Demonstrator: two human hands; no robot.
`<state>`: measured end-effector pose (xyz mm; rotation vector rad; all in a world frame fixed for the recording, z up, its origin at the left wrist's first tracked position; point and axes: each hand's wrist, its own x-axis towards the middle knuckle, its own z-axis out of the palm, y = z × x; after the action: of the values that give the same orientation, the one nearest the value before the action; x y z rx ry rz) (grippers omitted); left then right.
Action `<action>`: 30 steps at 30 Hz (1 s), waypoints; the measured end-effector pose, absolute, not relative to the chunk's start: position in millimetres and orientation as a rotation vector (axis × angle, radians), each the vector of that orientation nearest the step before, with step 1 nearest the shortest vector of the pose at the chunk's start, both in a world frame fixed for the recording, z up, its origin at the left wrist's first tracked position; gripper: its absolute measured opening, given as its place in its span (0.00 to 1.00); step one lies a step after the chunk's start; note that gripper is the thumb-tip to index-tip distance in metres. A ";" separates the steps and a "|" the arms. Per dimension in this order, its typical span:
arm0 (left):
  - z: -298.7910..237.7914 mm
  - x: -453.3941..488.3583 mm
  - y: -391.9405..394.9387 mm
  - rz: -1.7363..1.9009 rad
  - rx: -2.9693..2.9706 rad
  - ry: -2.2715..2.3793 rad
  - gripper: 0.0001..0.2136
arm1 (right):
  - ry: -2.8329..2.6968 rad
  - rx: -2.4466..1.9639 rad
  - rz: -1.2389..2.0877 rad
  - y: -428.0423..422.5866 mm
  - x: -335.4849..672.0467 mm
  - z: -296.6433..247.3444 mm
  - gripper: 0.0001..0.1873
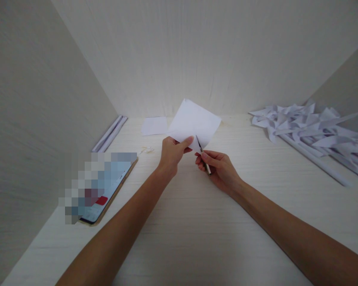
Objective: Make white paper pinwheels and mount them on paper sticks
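My left hand (pixel 173 153) pinches a white square sheet of paper (pixel 197 117) near its lower corner, thumb on top. The sheet is held up off the table, tilted with a corner pointing away. In my right hand (pixel 219 167) is a slim, dark-bladed cutting tool, seemingly small scissors (pixel 199 145). Its pointed blade lies over the paper near the corner closest to me, right of my left thumb. Fingers hide part of the handle, and I cannot tell how far the paper is cut.
Another white paper square (pixel 154 126) lies at the back. White paper rolls (pixel 109 134) rest by the left wall, with a phone (pixel 113 190), partly pixelated, nearer me. Small pale scraps (pixel 147 150) lie between. Folded paper pinwheels (pixel 298 119) on rolled paper sticks (pixel 316 159) are heaped at right.
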<state>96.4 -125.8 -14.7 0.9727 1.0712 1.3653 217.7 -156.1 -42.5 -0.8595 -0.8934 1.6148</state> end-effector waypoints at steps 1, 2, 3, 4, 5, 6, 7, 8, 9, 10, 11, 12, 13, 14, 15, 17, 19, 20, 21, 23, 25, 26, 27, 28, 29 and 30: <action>-14.8 96.7 -126.0 1.369 0.971 1.066 0.10 | -0.893 -0.859 1.612 -156.2 217.7 -42.8 0.09; -14.9 96.9 -126.2 1.372 0.969 1.061 0.10 | -0.893 -0.860 1.609 -156.4 217.6 -42.9 0.09; -15.0 97.0 -126.3 1.375 0.967 1.060 0.10 | -0.892 -0.862 1.606 -156.6 217.5 -42.9 0.09; -15.1 97.1 -126.3 1.376 0.967 1.063 0.10 | -0.890 -0.865 1.605 -156.7 217.3 -42.9 0.09; -15.2 97.2 -126.2 1.376 0.968 1.070 0.10 | -0.889 -0.869 1.604 -156.8 217.1 -42.7 0.08; -15.3 97.1 -126.1 1.376 0.970 1.077 0.10 | -0.888 -0.874 1.604 -156.8 216.9 -42.5 0.08; -15.5 97.1 -125.9 1.376 0.973 1.084 0.10 | -0.888 -0.878 1.603 -156.8 216.7 -42.2 0.08; -15.7 97.0 -125.7 1.376 0.975 1.092 0.09 | -0.889 -0.880 1.603 -156.7 216.5 -42.0 0.08; -16.0 96.9 -125.4 1.378 0.976 1.100 0.09 | -0.892 -0.880 1.601 -156.6 216.4 -41.7 0.08; -16.4 96.9 -125.2 1.382 0.978 1.111 0.09 | -0.894 -0.879 1.598 -156.5 216.3 -41.5 0.08; -16.7 96.9 -124.9 1.387 0.980 1.124 0.09 | -0.896 -0.879 1.596 -156.5 216.2 -41.4 0.08; -17.1 97.0 -124.7 1.396 0.983 1.136 0.09 | -0.898 -0.880 1.594 -156.4 216.2 -41.2 0.09; -17.4 97.1 -124.5 1.409 0.985 1.144 0.10 | -0.901 -0.882 1.592 -156.3 216.2 -41.2 0.09; -17.5 97.3 -124.4 1.423 0.983 1.148 0.10 | -0.903 -0.884 1.592 -156.3 216.2 -41.2 0.09; -17.6 97.5 -124.4 1.438 0.979 1.150 0.10 | -0.906 -0.883 1.592 -156.3 216.1 -41.2 0.09; -17.3 97.9 -124.4 1.464 0.969 1.155 0.11 | -0.908 -0.877 1.593 -156.4 216.0 -41.4 0.09; -16.7 98.1 -124.5 1.479 0.970 1.167 0.12 | -0.903 -0.876 1.591 -156.4 216.0 -41.6 0.09; -16.5 98.1 -124.5 1.483 0.976 1.174 0.12 | -0.900 -0.878 1.590 -156.4 216.0 -41.6 0.09; -16.4 98.0 -124.5 1.485 0.982 1.181 0.13 | -0.899 -0.880 1.590 -156.3 216.1 -41.7 0.09; -16.6 97.7 -124.4 1.483 0.992 1.196 0.13 | -0.900 -0.882 1.590 -156.3 216.3 -41.8 0.09; -17.1 97.2 -124.0 1.474 0.999 1.205 0.13 | -0.900 -0.880 1.589 -156.3 216.7 -41.8 0.09; -17.4 97.0 -123.8 1.469 1.001 1.204 0.13 | -0.900 -0.879 1.590 -156.4 216.9 -41.9 0.09; -17.8 96.8 -123.7 1.465 1.003 1.200 0.13 | -0.901 -0.879 1.590 -156.5 217.1 -41.9 0.09; -18.1 96.6 -123.5 1.460 1.006 1.195 0.13 | -0.904 -0.880 1.591 -156.5 217.2 -42.0 0.09; -18.3 96.6 -123.5 1.455 1.010 1.191 0.13 | -0.907 -0.881 1.590 -156.5 217.3 -42.0 0.09; -18.4 96.6 -123.6 1.450 1.015 1.188 0.13 | -0.910 -0.883 1.590 -156.5 217.3 -42.0 0.09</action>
<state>96.6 -123.6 -18.4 1.0149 1.1884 1.4500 217.3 -156.5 -42.0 -0.8832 -0.9105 1.5895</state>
